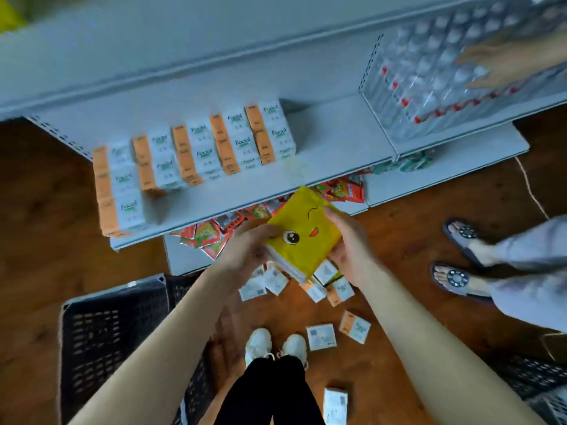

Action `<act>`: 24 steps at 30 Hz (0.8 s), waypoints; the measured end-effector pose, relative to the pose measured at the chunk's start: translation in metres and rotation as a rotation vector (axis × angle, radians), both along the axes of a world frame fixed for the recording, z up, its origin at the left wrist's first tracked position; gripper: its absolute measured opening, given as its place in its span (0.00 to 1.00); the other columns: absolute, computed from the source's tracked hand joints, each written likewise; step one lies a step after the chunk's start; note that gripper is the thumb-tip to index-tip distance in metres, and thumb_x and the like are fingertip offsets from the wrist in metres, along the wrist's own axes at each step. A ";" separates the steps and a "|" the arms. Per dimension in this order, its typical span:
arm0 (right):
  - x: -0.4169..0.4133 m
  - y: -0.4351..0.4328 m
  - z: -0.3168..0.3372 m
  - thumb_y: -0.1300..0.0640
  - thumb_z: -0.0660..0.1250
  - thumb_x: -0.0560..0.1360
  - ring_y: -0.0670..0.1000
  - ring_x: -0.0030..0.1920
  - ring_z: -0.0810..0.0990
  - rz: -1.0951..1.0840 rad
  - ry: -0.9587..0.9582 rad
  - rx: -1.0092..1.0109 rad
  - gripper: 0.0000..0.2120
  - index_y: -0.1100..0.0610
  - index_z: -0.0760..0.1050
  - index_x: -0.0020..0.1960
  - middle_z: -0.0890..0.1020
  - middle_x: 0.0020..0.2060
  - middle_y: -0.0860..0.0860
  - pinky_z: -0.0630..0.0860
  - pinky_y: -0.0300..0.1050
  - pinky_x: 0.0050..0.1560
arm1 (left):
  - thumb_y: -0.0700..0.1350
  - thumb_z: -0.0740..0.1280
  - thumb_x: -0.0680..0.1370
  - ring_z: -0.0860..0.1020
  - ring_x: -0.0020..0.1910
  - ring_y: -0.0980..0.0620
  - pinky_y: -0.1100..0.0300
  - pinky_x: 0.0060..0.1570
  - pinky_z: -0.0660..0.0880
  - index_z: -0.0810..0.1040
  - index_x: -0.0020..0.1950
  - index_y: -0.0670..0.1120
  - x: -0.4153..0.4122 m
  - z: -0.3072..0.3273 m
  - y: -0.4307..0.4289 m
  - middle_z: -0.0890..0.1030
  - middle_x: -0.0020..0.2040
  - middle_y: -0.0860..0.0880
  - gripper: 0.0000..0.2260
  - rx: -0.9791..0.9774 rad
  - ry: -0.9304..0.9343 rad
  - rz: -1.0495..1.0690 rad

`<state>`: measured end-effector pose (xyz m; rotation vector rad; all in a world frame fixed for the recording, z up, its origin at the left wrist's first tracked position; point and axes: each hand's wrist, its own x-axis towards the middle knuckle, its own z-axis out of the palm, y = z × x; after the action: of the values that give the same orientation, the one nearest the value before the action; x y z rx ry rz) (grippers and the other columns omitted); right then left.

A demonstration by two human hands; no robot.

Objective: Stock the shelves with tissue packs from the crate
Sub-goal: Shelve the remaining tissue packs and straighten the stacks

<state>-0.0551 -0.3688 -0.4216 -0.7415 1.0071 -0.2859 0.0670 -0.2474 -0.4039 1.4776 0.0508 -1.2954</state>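
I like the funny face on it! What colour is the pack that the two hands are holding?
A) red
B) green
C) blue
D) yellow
D: the yellow pack, gripped between the left hand and the right hand, is bright yellow with a cartoon winking face printed on it.

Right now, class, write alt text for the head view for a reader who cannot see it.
The left hand and right hand hold a yellow pack with a cartoon face, one grip on each side, before a grey shelf lined with white-and-orange tissue packs. Other loose packs lie on the wooden floor near a black crate.
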 end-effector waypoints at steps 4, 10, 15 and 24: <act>0.024 0.008 0.049 0.49 0.65 0.74 0.51 0.50 0.80 -0.073 -0.050 -0.044 0.13 0.52 0.75 0.55 0.81 0.53 0.54 0.77 0.46 0.44 | 0.49 0.69 0.73 0.78 0.40 0.50 0.59 0.30 0.74 0.73 0.53 0.45 -0.004 0.052 0.006 0.78 0.43 0.47 0.13 -0.041 -0.075 0.317; 0.057 0.026 0.118 0.34 0.67 0.63 0.57 0.53 0.81 -0.014 -0.137 -0.171 0.31 0.52 0.76 0.58 0.82 0.54 0.56 0.78 0.48 0.44 | 0.56 0.74 0.64 0.80 0.46 0.42 0.53 0.39 0.77 0.71 0.62 0.44 -0.009 0.119 0.022 0.79 0.52 0.42 0.31 -0.205 -0.077 0.380; 0.081 0.029 0.171 0.52 0.64 0.76 0.48 0.46 0.80 0.042 -0.183 -0.427 0.06 0.50 0.78 0.45 0.83 0.43 0.48 0.75 0.43 0.46 | 0.47 0.72 0.71 0.78 0.56 0.41 0.57 0.36 0.76 0.67 0.65 0.39 0.023 0.158 0.034 0.76 0.61 0.40 0.27 -0.232 -0.182 0.551; 0.163 0.052 0.217 0.56 0.64 0.77 0.44 0.44 0.77 0.197 -0.217 -0.781 0.06 0.47 0.76 0.44 0.80 0.41 0.43 0.73 0.36 0.46 | 0.64 0.69 0.65 0.74 0.40 0.51 0.54 0.45 0.74 0.72 0.43 0.45 0.099 0.205 0.066 0.72 0.39 0.40 0.23 -0.211 -0.541 0.633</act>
<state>0.1084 -0.3173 -0.2048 -1.4710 0.5906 -0.5870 0.1660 -0.1817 -0.1988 1.4230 0.0217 -0.3651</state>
